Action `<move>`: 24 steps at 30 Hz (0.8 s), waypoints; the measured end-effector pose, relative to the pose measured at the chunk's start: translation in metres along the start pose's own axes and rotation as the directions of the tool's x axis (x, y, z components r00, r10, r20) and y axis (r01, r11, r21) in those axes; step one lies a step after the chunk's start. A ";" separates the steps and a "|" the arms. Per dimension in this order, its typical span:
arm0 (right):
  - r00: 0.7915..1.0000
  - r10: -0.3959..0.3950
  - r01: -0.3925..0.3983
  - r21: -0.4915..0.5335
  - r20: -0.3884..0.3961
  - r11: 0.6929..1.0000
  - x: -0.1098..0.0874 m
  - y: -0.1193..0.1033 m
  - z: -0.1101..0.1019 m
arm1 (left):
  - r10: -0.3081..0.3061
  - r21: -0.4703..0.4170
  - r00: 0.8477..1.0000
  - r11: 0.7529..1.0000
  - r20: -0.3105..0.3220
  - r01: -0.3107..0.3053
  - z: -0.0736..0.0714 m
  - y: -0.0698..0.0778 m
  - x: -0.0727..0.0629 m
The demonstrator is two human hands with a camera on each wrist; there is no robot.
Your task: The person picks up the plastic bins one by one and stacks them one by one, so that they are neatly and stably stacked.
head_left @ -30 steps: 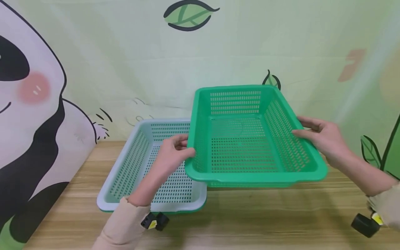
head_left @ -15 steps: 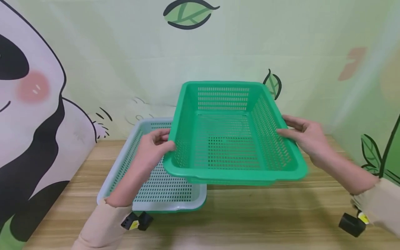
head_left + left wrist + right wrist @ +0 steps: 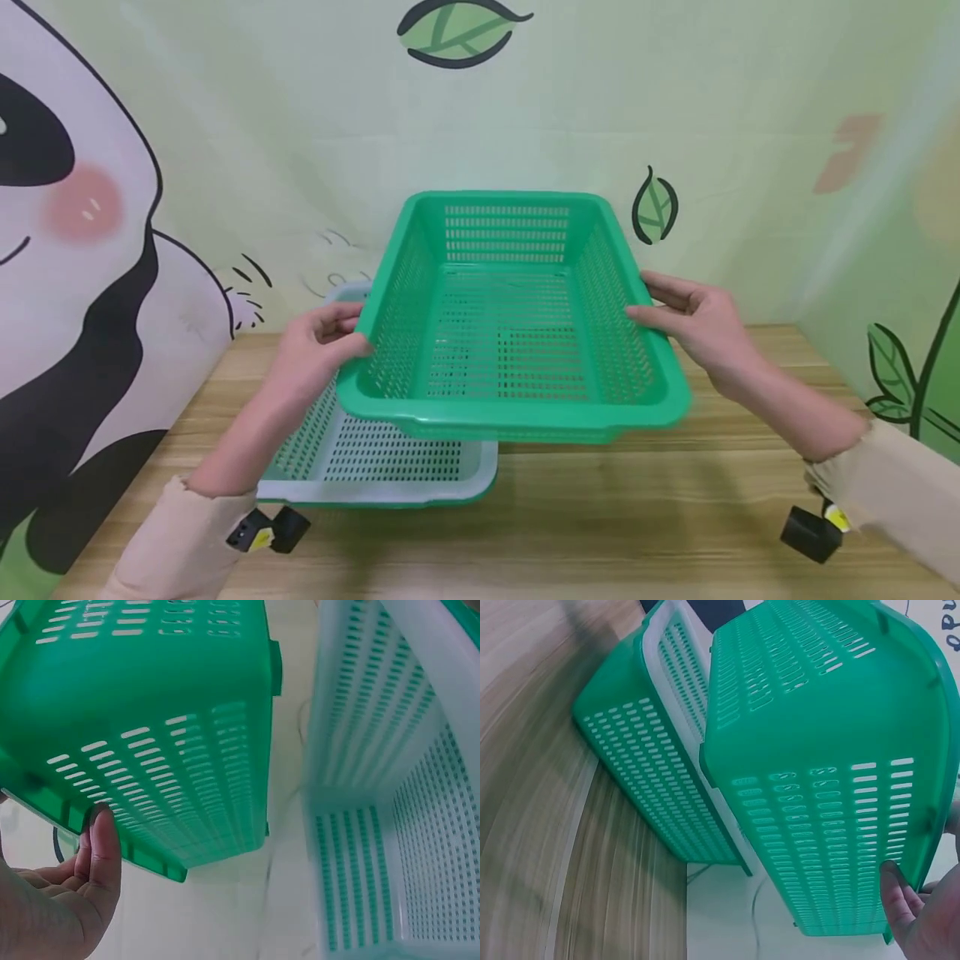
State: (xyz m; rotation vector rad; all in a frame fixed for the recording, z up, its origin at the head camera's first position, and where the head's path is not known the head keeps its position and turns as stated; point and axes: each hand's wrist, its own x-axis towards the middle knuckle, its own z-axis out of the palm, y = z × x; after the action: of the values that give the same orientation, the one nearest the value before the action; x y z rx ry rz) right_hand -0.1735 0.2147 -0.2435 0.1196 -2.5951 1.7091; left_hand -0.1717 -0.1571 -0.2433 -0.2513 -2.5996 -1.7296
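Note:
A green plastic basket [image 3: 517, 412] with slotted walls is held up in the air, its near side lower than its far side. My left hand [image 3: 318, 350] pinches its left rim, thumb on the inside and fingers under the outside. On the opposite rim my right hand [image 3: 697, 325] grips in the same way. Below, partly covered by it, a white basket [image 3: 375, 492] stands on the table, with green showing under its rim. In the left wrist view the fingers [image 3: 105, 847] press the green basket's outer wall. The right wrist view shows both baskets' outer walls, the standing one green outside.
The wood-grain table [image 3: 600, 517] runs under both baskets. Behind it hangs a pale green cloth [image 3: 262, 125] printed with a panda and leaves. A black wrist camera [image 3: 813, 533] sits at each sleeve.
Both hands have carried the green basket leftward, from beside the white basket to over much of it. The white basket has stayed in place.

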 end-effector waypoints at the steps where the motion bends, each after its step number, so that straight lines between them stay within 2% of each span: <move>1: 1.000 -0.006 0.006 0.013 0.003 1.000 0.000 -0.001 0.002 | 0.001 0.004 1.000 1.000 0.002 -0.001 -0.003 -0.001 -0.001; 10: 0.995 -0.077 0.068 0.117 0.071 0.991 -0.001 -0.005 0.022 | 0.019 0.069 1.000 0.997 -0.010 -0.018 -0.025 -0.019 -0.008; 16: 0.985 -0.141 0.128 0.126 0.100 0.984 -0.002 -0.003 0.034 | 0.045 0.109 0.999 0.993 0.014 -0.046 -0.042 -0.026 -0.012; 24: 0.977 -0.187 0.168 0.168 0.105 0.971 -0.002 -0.005 0.054 | 0.065 0.146 0.998 0.987 0.025 -0.068 -0.063 -0.039 -0.015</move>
State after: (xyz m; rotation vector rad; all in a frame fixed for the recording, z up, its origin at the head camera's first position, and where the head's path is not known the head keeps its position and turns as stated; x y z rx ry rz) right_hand -0.1704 0.1632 -0.2604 0.4581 -2.4348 1.8924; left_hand -0.1677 -0.2319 -0.2555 -0.3502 -2.6830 -1.5147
